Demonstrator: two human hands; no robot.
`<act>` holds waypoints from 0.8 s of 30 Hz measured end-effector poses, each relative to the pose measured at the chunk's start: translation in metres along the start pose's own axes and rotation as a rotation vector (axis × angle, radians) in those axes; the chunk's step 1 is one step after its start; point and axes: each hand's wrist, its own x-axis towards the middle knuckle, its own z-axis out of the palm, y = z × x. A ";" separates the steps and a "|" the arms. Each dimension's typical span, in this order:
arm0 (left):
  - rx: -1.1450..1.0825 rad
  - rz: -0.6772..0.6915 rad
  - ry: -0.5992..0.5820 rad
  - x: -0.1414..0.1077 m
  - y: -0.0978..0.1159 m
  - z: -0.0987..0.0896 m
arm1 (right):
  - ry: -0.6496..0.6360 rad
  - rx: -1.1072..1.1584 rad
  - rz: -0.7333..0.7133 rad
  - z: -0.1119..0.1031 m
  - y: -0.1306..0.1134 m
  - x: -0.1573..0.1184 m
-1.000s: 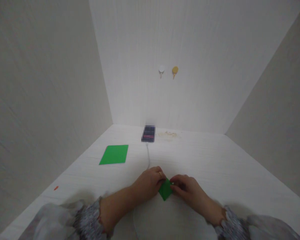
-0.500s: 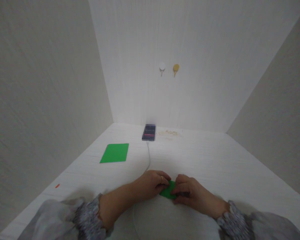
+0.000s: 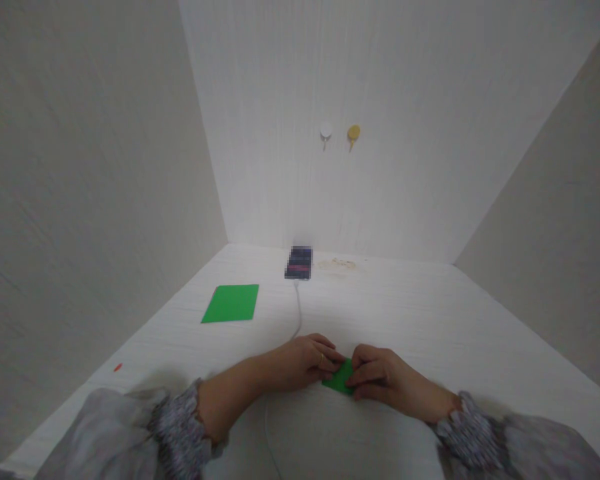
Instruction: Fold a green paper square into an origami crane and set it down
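We see a small green paper point(image 3: 339, 381), straight-edged and partly covered by fingers, on the table point(image 3: 410, 307), well out from its far edge. Our left hand point(image 3: 304, 363) lies loosely bent over the paper's left side; our right hand point(image 3: 387, 378) is curled, fingertips touching its right side. We cannot tell whether either pinches it.

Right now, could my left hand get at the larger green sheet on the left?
Probably yes: between the left hand and the larger green sheet I see just a thin cable, though that hand is touching the small green piece.
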 end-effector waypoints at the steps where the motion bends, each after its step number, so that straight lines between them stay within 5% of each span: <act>1: 0.005 -0.007 0.000 0.000 0.000 0.000 | -0.004 0.004 0.004 0.000 0.000 0.000; 24: 0.021 0.032 0.032 0.001 -0.003 0.001 | 0.007 0.088 0.044 0.000 -0.001 0.002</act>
